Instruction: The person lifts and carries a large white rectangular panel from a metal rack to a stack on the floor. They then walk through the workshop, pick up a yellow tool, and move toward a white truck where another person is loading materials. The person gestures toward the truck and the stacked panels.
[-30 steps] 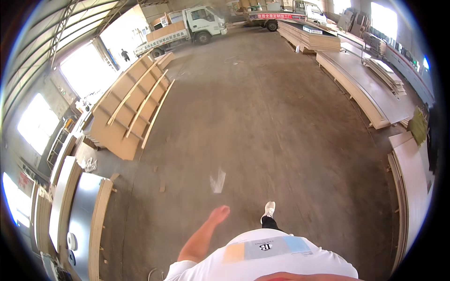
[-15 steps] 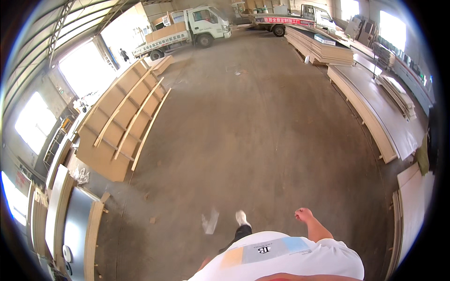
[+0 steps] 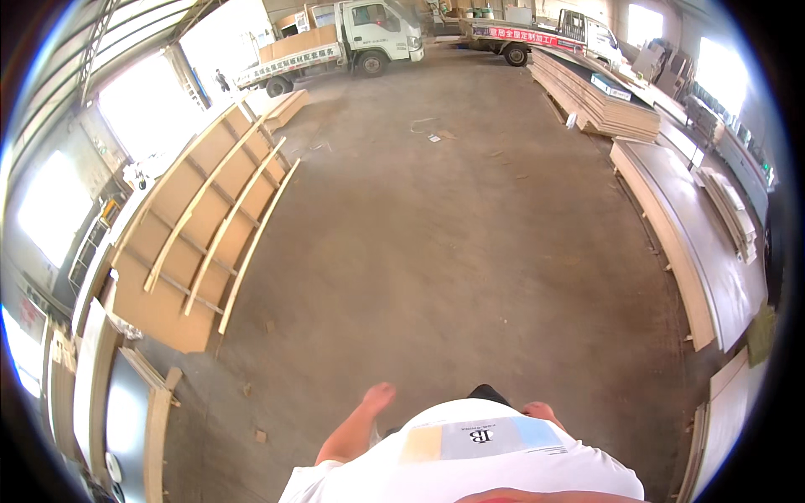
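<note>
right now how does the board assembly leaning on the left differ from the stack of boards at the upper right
The framed panel leans tilted, one edge on the concrete floor; the board stack lies flat. The framed panel is a single broad sheet crossed by pale battens; the board stack is many plain sheets piled level. Both are light brown wood. The left hand and right hand hang empty, touching neither.

One wide fisheye view from my head, tilted down and forward over my white shirt (image 3: 470, 461), across the concrete floor (image 3: 470, 251) toward distant trucks (image 3: 335, 42); edges curve.
</note>
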`<state>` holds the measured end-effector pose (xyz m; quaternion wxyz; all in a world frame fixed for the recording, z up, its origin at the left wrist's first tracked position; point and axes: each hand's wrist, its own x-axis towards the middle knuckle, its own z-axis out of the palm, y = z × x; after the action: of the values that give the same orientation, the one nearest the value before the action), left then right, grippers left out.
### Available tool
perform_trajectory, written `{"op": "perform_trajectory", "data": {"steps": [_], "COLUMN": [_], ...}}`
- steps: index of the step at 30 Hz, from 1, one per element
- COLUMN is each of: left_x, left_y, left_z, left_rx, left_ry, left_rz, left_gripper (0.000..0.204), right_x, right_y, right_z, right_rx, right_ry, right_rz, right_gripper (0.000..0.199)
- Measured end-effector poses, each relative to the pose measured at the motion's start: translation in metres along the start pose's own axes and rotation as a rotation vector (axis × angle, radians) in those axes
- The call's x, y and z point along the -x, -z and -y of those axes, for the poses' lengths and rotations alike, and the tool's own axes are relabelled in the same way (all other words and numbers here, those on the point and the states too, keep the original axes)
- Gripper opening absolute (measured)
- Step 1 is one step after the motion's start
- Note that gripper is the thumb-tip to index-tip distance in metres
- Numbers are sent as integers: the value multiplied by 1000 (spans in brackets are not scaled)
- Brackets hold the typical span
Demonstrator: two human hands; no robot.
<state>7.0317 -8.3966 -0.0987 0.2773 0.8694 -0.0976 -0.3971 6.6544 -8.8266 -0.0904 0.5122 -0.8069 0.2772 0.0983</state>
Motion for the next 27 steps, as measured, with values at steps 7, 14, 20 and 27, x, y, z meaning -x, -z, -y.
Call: {"op": "perform_trajectory", "data": {"steps": [7,14,20,27], "left_x": [-204,-321,-399,-572], "left_y": [102,117,140,230], "left_z": [-194,-150,-199,-247], "left_rx": [-33,-289,96,109], "left_ry": [-325,-47,266,375], "left_rz": [-128,52,79,131], "left_gripper": [31,39,34,29], "right_x": [-229,-486,-720,-951], "right_y": [33,158,313,369], "right_z": [-33,54,167,260], "right_rx": [-133,393,-98,503], "right_ry": [-453,55,-266,121], "right_rz": [-29,208,-69,9], "right_gripper": [24,17,16,21]}}
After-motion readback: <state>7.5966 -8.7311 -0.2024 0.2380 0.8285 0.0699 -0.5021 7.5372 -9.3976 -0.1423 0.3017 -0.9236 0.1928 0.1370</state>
